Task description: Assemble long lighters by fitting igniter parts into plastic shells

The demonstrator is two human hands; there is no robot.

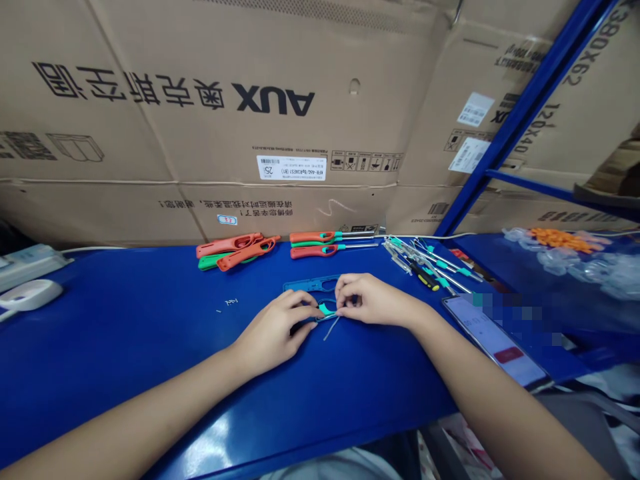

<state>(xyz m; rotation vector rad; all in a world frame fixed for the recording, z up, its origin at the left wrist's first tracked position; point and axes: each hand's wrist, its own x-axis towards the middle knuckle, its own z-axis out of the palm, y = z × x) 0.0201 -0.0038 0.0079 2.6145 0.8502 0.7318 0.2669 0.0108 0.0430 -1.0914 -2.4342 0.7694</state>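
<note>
My left hand (273, 327) is closed, thumb and fingers pinching the near left side of a blue lighter shell half, mostly hidden by the hands. A teal trigger piece (327, 309) sits in that shell between my fingertips. My right hand (367, 300) pinches at the right side of the trigger, where a thin grey wire (330, 329) sticks out from the fingertips toward me. Just beyond both hands lies another blue shell half (305, 285), its right end partly covered by my right fingers.
Orange and green handle shells (235, 251) and assembled lighters (333, 243) lie along the back. To their right are metal lighter tubes (440, 257), a black-yellow screwdriver (426, 277) and a phone (495, 343). Tiny pins (231, 302) lie left. Cardboard (370, 120) stands behind.
</note>
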